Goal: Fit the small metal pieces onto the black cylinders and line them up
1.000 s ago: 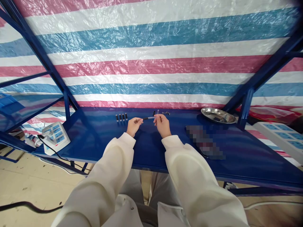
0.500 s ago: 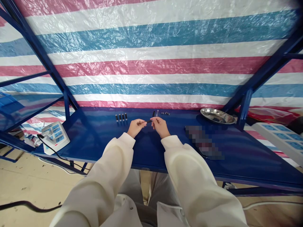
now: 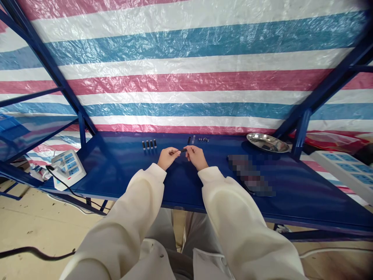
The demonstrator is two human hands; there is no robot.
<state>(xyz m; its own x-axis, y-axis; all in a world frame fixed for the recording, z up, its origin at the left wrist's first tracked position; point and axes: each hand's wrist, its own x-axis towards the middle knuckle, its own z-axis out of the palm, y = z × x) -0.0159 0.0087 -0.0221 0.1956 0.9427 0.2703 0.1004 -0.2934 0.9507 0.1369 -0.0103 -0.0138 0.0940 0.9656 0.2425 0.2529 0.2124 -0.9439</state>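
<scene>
Between my two hands, just above the blue table, is a small black tube (image 3: 182, 150). My left hand (image 3: 168, 157) is closed, its thumb and fingertips pinching the tube's left end. From the other side, my right hand (image 3: 197, 157) pinches the right end. Beyond my right hand lie another black tube (image 3: 189, 140) and a clear tube (image 3: 193, 139), side by side. Several small shiny metal pieces (image 3: 203, 140) sit to their right. Left of my hands, several short black cylinders (image 3: 148, 145) with pale ends form a row.
A round steel plate (image 3: 268, 143) rests at the back right of the blue table (image 3: 116, 167). Nearer me is a blurred dark flat object (image 3: 250, 175). White power strips (image 3: 69, 170) flank the table, one with a black cable. A striped sheet (image 3: 186, 81) hangs behind.
My right hand has shifted very slightly left, toward my left hand. Both hands keep their pinch on the black tube; the things on the table stay where they were.
</scene>
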